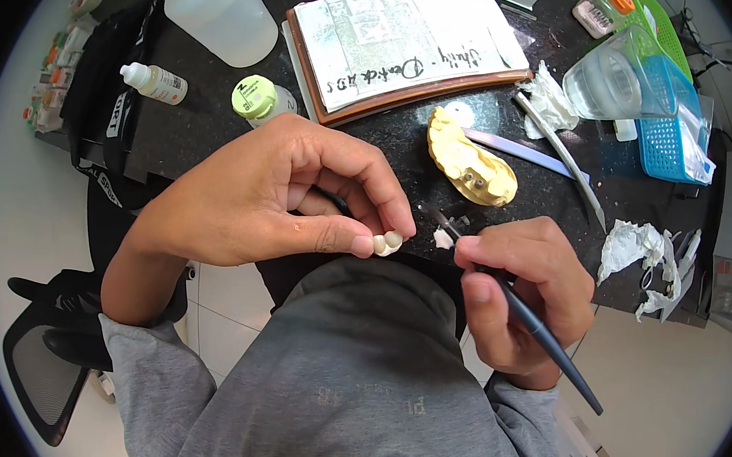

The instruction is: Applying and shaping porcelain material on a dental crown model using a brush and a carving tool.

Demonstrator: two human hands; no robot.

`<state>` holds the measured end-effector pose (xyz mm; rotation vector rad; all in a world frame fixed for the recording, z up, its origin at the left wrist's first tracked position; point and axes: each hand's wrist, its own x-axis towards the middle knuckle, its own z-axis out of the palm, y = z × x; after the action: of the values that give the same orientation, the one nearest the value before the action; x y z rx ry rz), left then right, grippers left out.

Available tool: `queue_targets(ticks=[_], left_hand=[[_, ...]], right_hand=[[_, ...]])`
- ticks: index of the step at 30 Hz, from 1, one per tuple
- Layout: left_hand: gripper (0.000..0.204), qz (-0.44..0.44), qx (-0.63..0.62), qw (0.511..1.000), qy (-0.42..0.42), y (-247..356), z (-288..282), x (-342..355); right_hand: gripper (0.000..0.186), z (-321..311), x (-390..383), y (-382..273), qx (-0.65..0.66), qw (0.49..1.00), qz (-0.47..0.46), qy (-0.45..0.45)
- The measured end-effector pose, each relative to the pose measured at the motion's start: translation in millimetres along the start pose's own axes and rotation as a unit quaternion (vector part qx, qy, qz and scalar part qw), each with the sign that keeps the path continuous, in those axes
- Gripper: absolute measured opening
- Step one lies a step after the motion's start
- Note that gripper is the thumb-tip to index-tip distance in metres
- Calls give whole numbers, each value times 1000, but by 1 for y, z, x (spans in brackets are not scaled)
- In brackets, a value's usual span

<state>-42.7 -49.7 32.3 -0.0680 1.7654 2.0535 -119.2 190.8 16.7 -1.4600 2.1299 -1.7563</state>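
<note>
Between the thumb and forefinger of my left hand [291,197] is a small off-white dental bridge [387,243], shaped like joined tooth crowns. My right hand [528,297] grips a thin dark brush [546,337] like a pen, its tip pointing left toward the bridge but apart from it. Under the brush tip a small white lump of material [443,238] lies near the table edge. A yellow dental cast [470,164] with two small metallic posts rests on the table just beyond both hands.
Behind my left hand stand a green-capped jar [260,100], a dropper bottle [156,83] and a large translucent bottle [219,15]. A brown-edged pad [414,52] lies at the back. Rightward are a glass of water [610,80], a blue basket [670,136] and crumpled tissue [635,254].
</note>
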Motion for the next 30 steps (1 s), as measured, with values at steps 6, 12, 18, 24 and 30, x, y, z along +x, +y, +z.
queue_targets(ticks=[6, 12, 18, 24, 30], left_hand=[[18, 9, -10, 1000, 17, -2, 2, 1], [18, 10, -7, 1000, 27, -3, 3, 0], [16, 16, 17, 999, 38, -4, 6, 0], [15, 54, 55, 996, 54, -9, 7, -1], [14, 44, 74, 993, 80, -5, 14, 1]], right_hand=[[27, -7, -4, -4, 77, 997, -14, -26], [27, -28, -22, -9, 28, 997, 62, -29], [22, -23, -33, -2, 26, 995, 93, 26], [26, -28, -35, 1, -4, 997, 81, 1], [22, -31, -33, 5, -9, 996, 84, -34]])
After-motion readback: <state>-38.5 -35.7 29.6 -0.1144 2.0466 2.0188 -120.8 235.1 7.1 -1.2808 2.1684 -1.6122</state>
